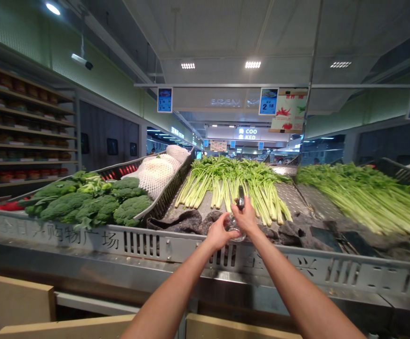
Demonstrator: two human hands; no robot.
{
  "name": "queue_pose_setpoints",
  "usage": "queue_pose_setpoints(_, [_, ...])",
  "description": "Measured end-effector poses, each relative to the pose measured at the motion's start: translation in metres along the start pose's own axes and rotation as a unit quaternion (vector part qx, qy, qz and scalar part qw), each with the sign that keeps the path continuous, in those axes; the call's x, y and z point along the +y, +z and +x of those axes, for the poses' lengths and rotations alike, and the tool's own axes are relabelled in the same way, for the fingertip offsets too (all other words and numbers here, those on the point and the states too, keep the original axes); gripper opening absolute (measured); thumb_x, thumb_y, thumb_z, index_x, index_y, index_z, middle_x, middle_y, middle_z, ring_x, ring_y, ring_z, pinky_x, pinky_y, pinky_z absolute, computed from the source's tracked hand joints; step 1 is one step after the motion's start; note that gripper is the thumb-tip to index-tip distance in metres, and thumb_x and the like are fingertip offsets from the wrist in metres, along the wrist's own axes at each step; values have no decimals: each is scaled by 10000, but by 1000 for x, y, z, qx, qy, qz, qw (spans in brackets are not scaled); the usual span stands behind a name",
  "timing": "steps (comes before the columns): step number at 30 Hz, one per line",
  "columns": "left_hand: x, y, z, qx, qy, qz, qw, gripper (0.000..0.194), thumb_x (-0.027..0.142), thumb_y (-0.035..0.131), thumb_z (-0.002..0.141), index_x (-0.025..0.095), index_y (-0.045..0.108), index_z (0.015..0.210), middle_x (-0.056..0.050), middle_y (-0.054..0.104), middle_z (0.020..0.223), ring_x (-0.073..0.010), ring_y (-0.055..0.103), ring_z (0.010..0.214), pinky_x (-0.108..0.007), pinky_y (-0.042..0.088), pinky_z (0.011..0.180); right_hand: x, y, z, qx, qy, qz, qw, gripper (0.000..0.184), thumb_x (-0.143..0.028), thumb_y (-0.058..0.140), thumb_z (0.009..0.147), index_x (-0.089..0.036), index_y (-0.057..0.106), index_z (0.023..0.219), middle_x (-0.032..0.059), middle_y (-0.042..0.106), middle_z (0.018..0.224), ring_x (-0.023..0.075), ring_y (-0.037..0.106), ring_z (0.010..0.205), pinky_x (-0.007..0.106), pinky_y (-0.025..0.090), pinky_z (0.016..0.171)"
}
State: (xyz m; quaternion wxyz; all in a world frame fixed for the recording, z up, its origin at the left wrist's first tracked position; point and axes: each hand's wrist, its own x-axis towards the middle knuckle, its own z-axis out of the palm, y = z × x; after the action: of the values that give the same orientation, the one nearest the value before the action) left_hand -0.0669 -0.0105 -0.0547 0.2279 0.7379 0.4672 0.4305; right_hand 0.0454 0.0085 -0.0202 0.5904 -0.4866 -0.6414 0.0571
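Both my hands are on a clear spray bottle [239, 234] with a black nozzle head, held upright over the front of the produce display. My left hand [221, 231] curls around the side of its body. Higher up, my right hand [246, 215] is wrapped around the neck and trigger. Just beyond the bottle lies a row of celery [222, 186], stalks toward me and leaves at the back. A dark crumpled cloth [183, 222] runs along the front edge beneath my hands.
Broccoli [95, 202] and white foam-netted produce [157, 172] fill the crate on the left. A grey slatted rail [141, 242] borders the front. To the right a mirror panel [363, 188] reflects the celery. Price signs [269, 101] hang above; stocked shelves [24, 127] stand far left.
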Motion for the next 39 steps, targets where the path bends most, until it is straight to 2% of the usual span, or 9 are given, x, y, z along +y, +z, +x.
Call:
queue_pose_setpoints(8, [-5,-9,0,-13,5,29,999,669,426,636,522,190,431,1114,-26,584,873,-170,536,781,-284,419,721,-7,7,0,-15,6,-12,1000,311,-352,454,632,-176,467,889,16,554,735,137,516,634,259,396,606])
queue_pose_setpoints(20, [-7,-26,-11,-4,12,62,998,656,427,625,530,205,425,1114,-20,585,872,-175,538,790,-291,410,728,-20,16,-7,-18,-11,-51,999,272,-383,441,651,-189,474,839,-12,529,632,128,493,559,237,368,533])
queue_pose_setpoints(31, [-14,-35,-13,6,11,62,998,667,432,633,525,207,421,1116,-17,580,880,-174,532,802,-285,407,732,-22,31,-7,-12,-30,-33,999,328,-357,444,637,-172,466,906,17,557,721,145,512,623,254,380,572])
queue_pose_setpoints(39, [-21,-38,-13,10,23,53,998,665,426,630,539,224,408,1132,5,564,796,-150,524,727,-256,408,684,-25,36,-7,-22,-21,-35,999,324,-354,443,647,-187,458,924,7,555,731,138,509,610,254,377,578])
